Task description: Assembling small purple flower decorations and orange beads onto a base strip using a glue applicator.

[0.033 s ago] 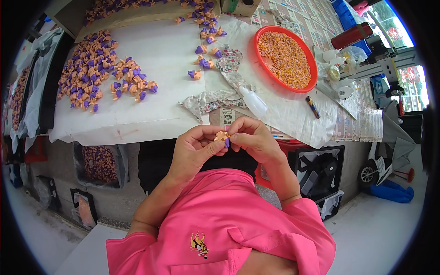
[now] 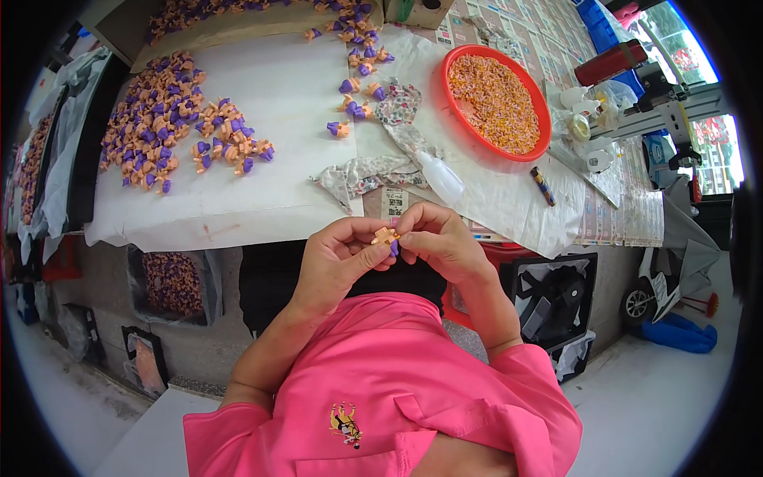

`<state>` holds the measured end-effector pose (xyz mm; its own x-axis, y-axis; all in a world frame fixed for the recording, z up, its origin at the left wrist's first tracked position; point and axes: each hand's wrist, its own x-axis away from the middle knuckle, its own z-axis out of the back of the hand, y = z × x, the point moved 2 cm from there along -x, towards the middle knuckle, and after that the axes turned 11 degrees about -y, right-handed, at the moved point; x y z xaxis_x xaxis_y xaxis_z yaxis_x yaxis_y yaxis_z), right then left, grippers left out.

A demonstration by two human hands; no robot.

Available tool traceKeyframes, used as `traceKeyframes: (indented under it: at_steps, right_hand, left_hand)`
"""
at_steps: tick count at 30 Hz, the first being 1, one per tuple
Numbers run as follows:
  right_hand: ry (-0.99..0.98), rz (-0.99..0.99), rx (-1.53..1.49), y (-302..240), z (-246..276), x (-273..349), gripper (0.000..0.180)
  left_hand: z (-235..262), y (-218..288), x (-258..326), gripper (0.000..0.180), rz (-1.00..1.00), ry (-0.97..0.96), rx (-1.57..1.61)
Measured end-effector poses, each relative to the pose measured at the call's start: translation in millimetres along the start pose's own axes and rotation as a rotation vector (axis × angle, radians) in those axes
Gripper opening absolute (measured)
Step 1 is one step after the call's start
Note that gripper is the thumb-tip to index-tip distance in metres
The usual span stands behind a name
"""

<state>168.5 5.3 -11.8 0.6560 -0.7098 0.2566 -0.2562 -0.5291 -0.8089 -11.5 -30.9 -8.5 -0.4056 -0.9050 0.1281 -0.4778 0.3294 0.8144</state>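
Close to my body, just off the table's front edge, my left hand [image 2: 343,256] pinches a small peach-and-purple plastic figure part [image 2: 385,237] between thumb and fingers. Its peach side faces up and its purple end points down. My right hand [image 2: 439,240] is closed at the part's right side, thumb against forefinger. A speck of orange shows by those fingertips, but what they pinch is mostly hidden. Beyond my hands a white squeeze bottle [image 2: 442,180] lies on its side, beside a flowered cloth strip [image 2: 367,175].
A red round tray [image 2: 544,119] of tiny orange and pink pieces stands at the right. Similar peach-and-purple parts [image 2: 155,131] are heaped at the left, with others scattered farther back. A dark marker-like stick [image 2: 543,186] lies near the tray. Below the table sits a lined bin [image 2: 213,288].
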Motion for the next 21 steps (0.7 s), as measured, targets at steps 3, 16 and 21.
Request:
traceKeyframes:
  at_steps: [3, 16, 21]
  right_hand:
    - [-0.041, -0.015, -0.114, 0.9, -1.5, -1.9, 0.01]
    - [-0.038, -0.003, -0.028, 3.0, -2.7, 0.7, 0.025]
    - [-0.041, -0.038, -0.082, 7.6, 1.6, 0.0, 0.027]
  left_hand:
    - [1.3, -0.3, 2.3, 0.031, 0.021, -0.006, -0.004]
    - [5.5, -7.1, 6.1, 0.032, 0.023, -0.032, -0.007]
    - [2.5, -9.6, 7.2, 0.031, -0.02, -0.008, -0.056]
